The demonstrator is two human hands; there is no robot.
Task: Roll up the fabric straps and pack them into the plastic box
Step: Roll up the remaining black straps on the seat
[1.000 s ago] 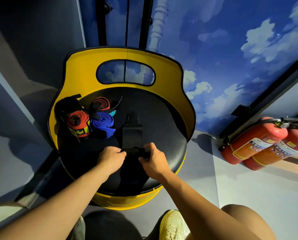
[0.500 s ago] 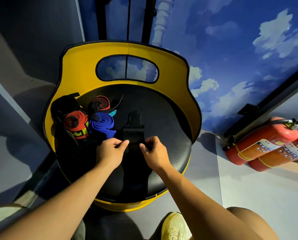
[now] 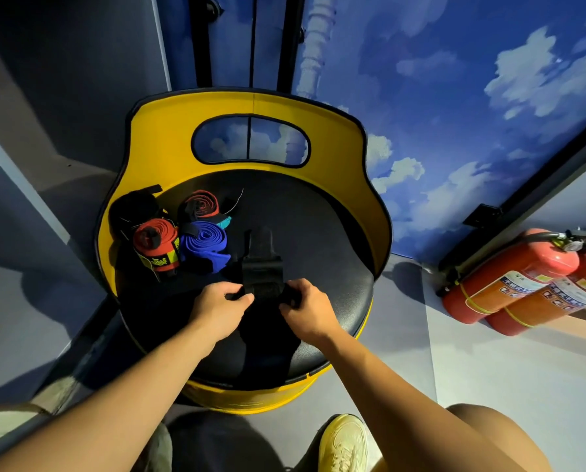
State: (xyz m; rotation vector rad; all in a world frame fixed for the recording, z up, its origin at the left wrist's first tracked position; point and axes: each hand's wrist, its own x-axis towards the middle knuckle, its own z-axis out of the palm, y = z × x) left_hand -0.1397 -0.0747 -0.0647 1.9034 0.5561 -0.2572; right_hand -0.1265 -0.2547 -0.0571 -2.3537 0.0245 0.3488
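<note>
- A black rolled strap [image 3: 133, 207] lies at the far left of the black seat cushion [image 3: 322, 240], against the yellow barrel chair [image 3: 162, 137].
- Just in front of it sits a red roll with a yellow label [image 3: 157, 245], and beside that a blue roll [image 3: 204, 247] (loosely wound, its tail trailing forward).
- Behind the blue one stands a red-and-black roll [image 3: 199, 204].
- The left hand [image 3: 218, 310] pinches the left end of the black strap [image 3: 262, 279] with curled fingers.
- That strap lies mid-cushion, its near part wound into a roll between both hands, its free end stretching away from the person.
- The right hand [image 3: 306, 310] grips the roll's right end, fingers curled.
- Two red fire extinguishers [image 3: 509, 277] lie on the floor at far right.
</note>
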